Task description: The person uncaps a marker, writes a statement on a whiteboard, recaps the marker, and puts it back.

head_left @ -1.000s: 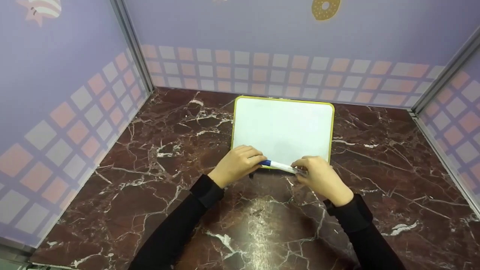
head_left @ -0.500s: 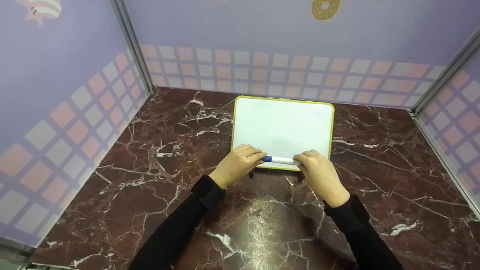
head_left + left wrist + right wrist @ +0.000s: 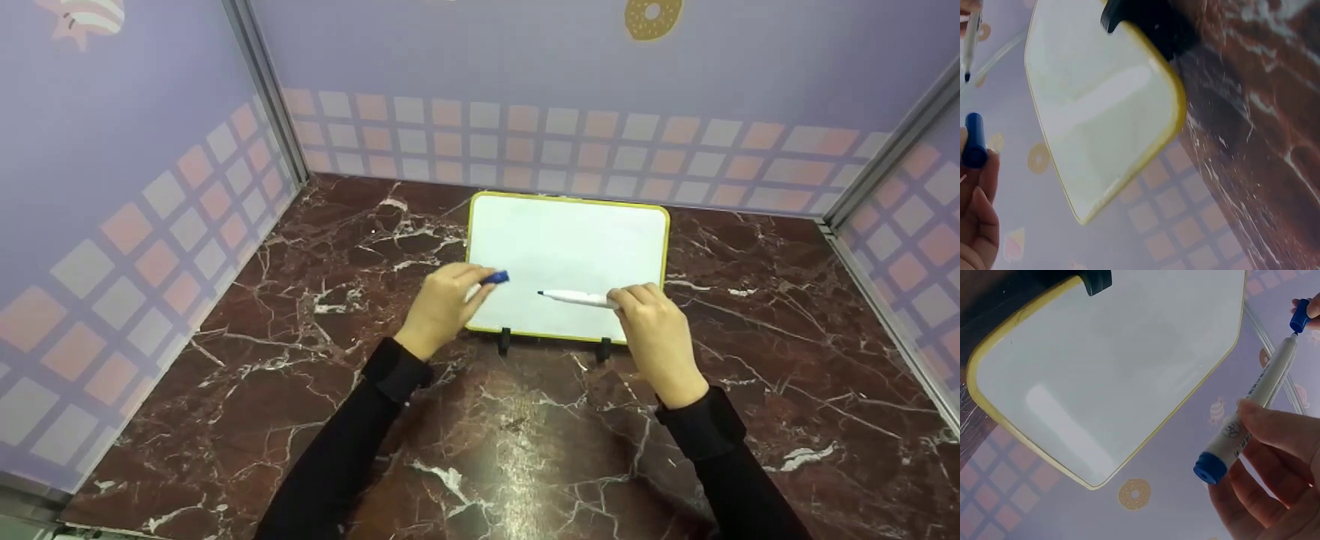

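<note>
My left hand (image 3: 442, 306) pinches a blue marker cap (image 3: 496, 277) between thumb and fingers, in front of the board's left side. The right hand (image 3: 660, 337) holds a white whiteboard marker (image 3: 576, 298) near its rear end, its dark tip bare and pointing left toward the cap. A gap separates cap and tip. In the right wrist view the marker (image 3: 1264, 391) shows a blue end plug and printed lettering. Behind both hands a whiteboard (image 3: 562, 247) with a yellow rim leans back on a stand.
Two black stand feet (image 3: 504, 341) hook over the board's lower edge. Dark red marbled tabletop (image 3: 337, 420) spreads all round. Purple panels (image 3: 480, 60) with pink and white squares enclose the back and sides.
The cap has come off the marker. My left hand has moved left and up with the cap, and my right hand has moved right and slightly up with the marker.
</note>
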The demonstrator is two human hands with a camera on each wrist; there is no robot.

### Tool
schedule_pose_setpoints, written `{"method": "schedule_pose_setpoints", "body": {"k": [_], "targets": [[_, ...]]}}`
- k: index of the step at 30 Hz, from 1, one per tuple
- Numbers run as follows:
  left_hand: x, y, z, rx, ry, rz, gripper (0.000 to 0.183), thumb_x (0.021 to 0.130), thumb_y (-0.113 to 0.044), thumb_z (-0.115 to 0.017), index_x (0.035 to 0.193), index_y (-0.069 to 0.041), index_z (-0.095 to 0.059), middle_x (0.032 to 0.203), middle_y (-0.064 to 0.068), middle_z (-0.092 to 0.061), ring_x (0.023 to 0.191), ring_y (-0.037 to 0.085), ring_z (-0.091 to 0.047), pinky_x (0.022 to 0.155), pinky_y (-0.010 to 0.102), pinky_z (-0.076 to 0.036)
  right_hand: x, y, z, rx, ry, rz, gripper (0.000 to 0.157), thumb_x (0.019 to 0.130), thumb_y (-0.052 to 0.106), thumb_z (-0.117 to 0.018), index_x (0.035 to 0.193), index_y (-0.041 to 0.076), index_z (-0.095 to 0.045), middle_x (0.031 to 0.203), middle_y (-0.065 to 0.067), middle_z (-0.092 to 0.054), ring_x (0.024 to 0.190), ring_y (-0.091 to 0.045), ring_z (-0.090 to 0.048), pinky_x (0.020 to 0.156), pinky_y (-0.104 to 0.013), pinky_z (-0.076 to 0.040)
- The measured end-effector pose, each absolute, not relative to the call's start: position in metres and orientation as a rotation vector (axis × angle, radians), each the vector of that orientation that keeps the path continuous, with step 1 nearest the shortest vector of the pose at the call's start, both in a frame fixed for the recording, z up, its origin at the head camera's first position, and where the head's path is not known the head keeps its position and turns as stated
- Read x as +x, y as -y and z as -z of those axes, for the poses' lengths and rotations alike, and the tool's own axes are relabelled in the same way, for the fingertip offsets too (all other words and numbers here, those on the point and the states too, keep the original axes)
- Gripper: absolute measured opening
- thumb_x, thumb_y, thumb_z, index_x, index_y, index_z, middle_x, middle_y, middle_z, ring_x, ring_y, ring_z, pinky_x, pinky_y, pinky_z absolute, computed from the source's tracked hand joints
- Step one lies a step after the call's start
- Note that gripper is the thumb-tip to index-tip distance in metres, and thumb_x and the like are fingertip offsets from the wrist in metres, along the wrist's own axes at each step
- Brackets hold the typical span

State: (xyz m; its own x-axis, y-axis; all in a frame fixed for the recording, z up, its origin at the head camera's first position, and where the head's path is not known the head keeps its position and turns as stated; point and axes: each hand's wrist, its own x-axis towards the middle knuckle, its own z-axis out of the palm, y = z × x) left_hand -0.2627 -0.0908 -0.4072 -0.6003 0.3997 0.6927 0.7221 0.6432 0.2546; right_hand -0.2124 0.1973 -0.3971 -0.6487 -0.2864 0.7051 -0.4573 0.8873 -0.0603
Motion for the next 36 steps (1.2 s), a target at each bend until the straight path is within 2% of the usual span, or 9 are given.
{"method": "schedule_pose_setpoints", "body": {"k": [6, 11, 16, 19, 27, 36], "targets": [[-0.279, 0.123, 0.407, -0.487, 2.39, 0.755, 0.021, 0.09, -0.012, -0.071, 0.105, 0.003, -0.074, 0.102, 0.018, -0.074, 0.092, 0.033, -0.072, 0.086, 0.042, -0.06, -0.212, -0.198, 0.396, 0.53, 2.33, -0.306, 0.009, 0.084, 0.002, -0.075, 0.092, 0.0, -0.073, 0.088, -0.013, -0.072, 0.083, -0.029, -0.066, 0.075, -0.039, -0.06], [-0.29, 0.15, 0.416, -0.172, 2.574, 0.643, 0.019, 0.09, -0.011, -0.072, 0.101, 0.004, -0.075, 0.098, 0.022, -0.073, 0.089, 0.038, -0.072, 0.078, 0.046, -0.061, -0.212, -0.197, 0.397, 0.537, 2.331, -0.298, 0.01, 0.083, 0.001, -0.076, 0.092, 0.0, -0.073, 0.088, -0.013, -0.072, 0.083, -0.028, -0.065, 0.075, -0.037, -0.06], [-0.294, 0.164, 0.429, 0.029, 2.745, 0.489, 0.02, 0.089, -0.013, -0.072, 0.096, 0.006, -0.073, 0.095, 0.025, -0.073, 0.082, 0.042, -0.072, 0.067, 0.049, -0.061, -0.212, -0.197, 0.398, 0.536, 2.332, -0.302, 0.009, 0.083, 0.001, -0.076, 0.091, 0.0, -0.073, 0.087, -0.013, -0.072, 0.082, -0.028, -0.065, 0.074, -0.037, -0.059], [-0.295, 0.167, 0.435, 0.098, 2.831, 0.42, 0.023, 0.087, -0.016, -0.075, 0.098, 0.005, -0.073, 0.096, 0.025, -0.073, 0.082, 0.042, -0.072, 0.065, 0.05, -0.061, -0.212, -0.196, 0.398, 0.538, 2.338, -0.304, 0.009, 0.083, 0.001, -0.076, 0.091, 0.0, -0.073, 0.087, -0.013, -0.072, 0.082, -0.028, -0.065, 0.073, -0.037, -0.059], [-0.294, 0.17, 0.44, 0.155, 2.941, 0.332, 0.028, 0.08, -0.018, -0.081, 0.098, 0.002, -0.071, 0.1, 0.023, -0.073, 0.09, 0.044, -0.07, 0.072, 0.054, -0.06, -0.211, -0.195, 0.4, 0.546, 2.344, -0.308, 0.01, 0.082, 0.001, -0.077, 0.091, 0.001, -0.073, 0.087, -0.013, -0.072, 0.082, -0.028, -0.065, 0.072, -0.037, -0.06], [-0.293, 0.172, 0.438, 0.155, 3.044, 0.343, 0.045, 0.074, -0.027, -0.088, 0.104, 0.002, -0.069, 0.108, 0.024, -0.071, 0.098, 0.045, -0.068, 0.079, 0.054, -0.059, -0.211, -0.195, 0.402, 0.544, 2.342, -0.311, 0.009, 0.082, 0.003, -0.077, 0.09, 0.001, -0.073, 0.086, -0.012, -0.072, 0.08, -0.027, -0.065, 0.071, -0.038, -0.06]]}}
